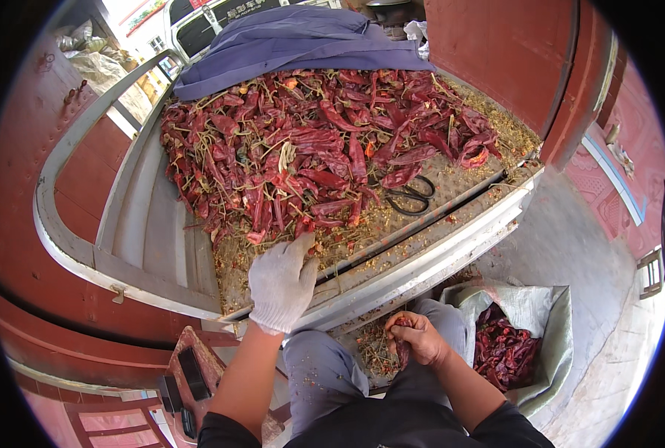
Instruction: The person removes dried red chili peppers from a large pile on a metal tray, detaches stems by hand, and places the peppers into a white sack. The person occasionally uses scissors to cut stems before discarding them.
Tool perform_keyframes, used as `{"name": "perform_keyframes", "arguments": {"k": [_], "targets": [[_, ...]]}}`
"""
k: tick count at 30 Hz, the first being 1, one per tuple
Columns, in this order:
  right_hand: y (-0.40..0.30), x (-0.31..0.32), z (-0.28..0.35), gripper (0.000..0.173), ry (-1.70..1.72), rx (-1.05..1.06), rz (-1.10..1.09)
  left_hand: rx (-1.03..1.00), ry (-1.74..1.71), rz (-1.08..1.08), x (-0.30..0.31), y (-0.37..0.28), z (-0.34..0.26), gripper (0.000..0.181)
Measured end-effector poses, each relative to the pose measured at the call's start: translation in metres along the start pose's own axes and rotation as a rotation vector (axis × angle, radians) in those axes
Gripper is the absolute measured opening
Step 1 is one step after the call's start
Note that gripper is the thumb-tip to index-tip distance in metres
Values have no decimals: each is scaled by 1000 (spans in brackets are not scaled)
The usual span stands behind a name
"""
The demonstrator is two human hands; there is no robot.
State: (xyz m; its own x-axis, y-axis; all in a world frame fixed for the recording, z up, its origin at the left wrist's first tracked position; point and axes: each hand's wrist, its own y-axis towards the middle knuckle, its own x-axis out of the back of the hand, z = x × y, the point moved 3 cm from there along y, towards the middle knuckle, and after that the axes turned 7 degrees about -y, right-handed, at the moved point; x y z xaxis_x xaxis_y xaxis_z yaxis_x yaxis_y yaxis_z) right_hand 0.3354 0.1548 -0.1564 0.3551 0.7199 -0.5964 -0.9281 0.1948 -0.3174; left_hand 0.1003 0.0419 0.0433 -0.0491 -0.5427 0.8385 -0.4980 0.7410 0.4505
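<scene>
A large heap of dried red chili peppers (pixel 287 145), many with stems, lies on a truck bed (pixel 444 185). My left hand (pixel 282 283), in a white knit glove, reaches to the heap's front edge. Its fingertips are close to one red pepper (pixel 304 225), with thumb and fingers apart; the palm side is hidden. Over my lap, my bare right hand (pixel 419 339) is closed around a dark red dried pepper (pixel 403 350), which sticks out above and below the fingers. Black-handled scissors (pixel 413 196) lie right of the heap, blades partly hidden under peppers.
A woven sack (pixel 556 341) holding chili peppers (pixel 506 350) stands open at my right. Blue cloth (pixel 310 50) covers the heap's back. Stem scraps (pixel 374 347) lie below the bed edge. A wooden stool (pixel 186 341) with a phone (pixel 193 372) is at left. Metal rails (pixel 58 246) border the bed.
</scene>
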Motion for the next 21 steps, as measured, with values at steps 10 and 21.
{"name": "perform_keyframes", "arguments": {"k": [10,21], "targets": [[1,-5,-3,11,71,2,-6,-243,330,-91,-28,59,37,11],[2,-57,60,27,-285,31,-87,-22,98,50,23,5,23,12]]}}
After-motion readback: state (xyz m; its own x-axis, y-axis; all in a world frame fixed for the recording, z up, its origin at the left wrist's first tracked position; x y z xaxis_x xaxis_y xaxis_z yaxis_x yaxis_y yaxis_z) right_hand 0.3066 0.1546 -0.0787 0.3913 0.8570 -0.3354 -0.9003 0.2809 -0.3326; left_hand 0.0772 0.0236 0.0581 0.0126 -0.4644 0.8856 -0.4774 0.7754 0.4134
